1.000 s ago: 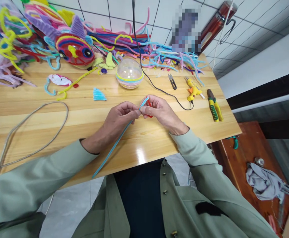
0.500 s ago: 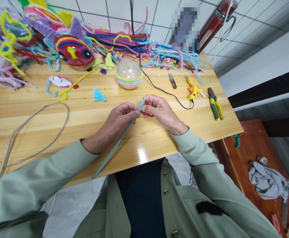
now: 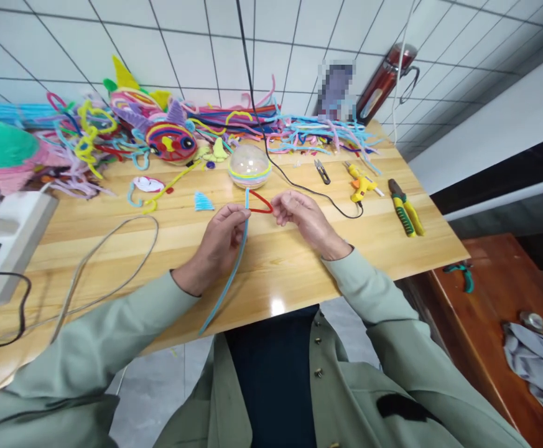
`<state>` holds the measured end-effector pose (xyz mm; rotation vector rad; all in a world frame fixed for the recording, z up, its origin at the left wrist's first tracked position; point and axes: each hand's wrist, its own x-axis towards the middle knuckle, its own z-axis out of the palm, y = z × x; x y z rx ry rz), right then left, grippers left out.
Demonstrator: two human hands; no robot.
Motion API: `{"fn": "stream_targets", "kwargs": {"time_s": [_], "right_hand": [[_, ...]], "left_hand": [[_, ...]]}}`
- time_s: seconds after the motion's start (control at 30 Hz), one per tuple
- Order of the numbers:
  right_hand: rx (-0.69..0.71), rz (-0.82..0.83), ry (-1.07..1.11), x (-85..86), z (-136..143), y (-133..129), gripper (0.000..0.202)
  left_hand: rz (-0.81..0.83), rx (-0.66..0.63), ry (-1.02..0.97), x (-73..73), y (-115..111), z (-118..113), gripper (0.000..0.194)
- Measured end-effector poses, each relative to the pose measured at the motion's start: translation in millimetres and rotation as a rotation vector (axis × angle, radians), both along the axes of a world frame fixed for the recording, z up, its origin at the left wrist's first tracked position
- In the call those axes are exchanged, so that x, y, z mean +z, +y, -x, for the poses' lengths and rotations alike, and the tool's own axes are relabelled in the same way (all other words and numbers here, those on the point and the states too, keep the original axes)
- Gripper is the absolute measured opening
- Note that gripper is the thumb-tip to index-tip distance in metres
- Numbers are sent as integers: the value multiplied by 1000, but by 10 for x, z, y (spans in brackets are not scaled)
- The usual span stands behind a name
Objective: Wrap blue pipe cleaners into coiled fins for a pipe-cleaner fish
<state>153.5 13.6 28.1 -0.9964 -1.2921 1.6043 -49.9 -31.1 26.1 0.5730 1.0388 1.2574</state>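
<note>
Between finger and thumb, my left hand (image 3: 224, 239) pinches a light blue pipe cleaner (image 3: 232, 278), whose long tail curves down to the table's front edge. A red pipe cleaner (image 3: 262, 210), bent to a pointed loop, meets the blue one near its top and sticks out to the right. My right hand (image 3: 301, 218) is beside the loop's pointed bend, fingers loosely curled and apart; whether a fingertip touches it is hard to see. Just behind stands a clear plastic ball (image 3: 249, 163) with yellow, blue and pink bands. A small light blue ribbed piece (image 3: 203, 201) lies to the left.
Along the wall lie a decorated fish-like ball (image 3: 171, 142) and heaps of pipe cleaners (image 3: 299, 134). On the right are small snips (image 3: 321, 172), a yellow glue gun (image 3: 361, 183) with a black cord, and pliers (image 3: 406, 208). A power strip (image 3: 14, 242) and grey cable (image 3: 154, 239) are left.
My right hand has let go of the pipe cleaners and moved slightly right. The red loop now shows fully, and the blue strip stands more upright. The view has shifted, bringing the power strip in.
</note>
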Motion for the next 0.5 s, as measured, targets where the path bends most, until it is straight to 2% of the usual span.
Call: {"fn": "stream_targets", "kwargs": {"time_s": [0.17,0.3,0.5], "right_hand": [[51,23,-44,-82,-25,-28,61],[118,8,-93,-139,-3,-58,55],[187,-9,-136,-104,-128,-77,48]], "left_hand": [[21,22,-62,-33,-22,-1,31],[10,48,-74,-2,12,48,35],[25,43,-86,78,43,43,40]]}}
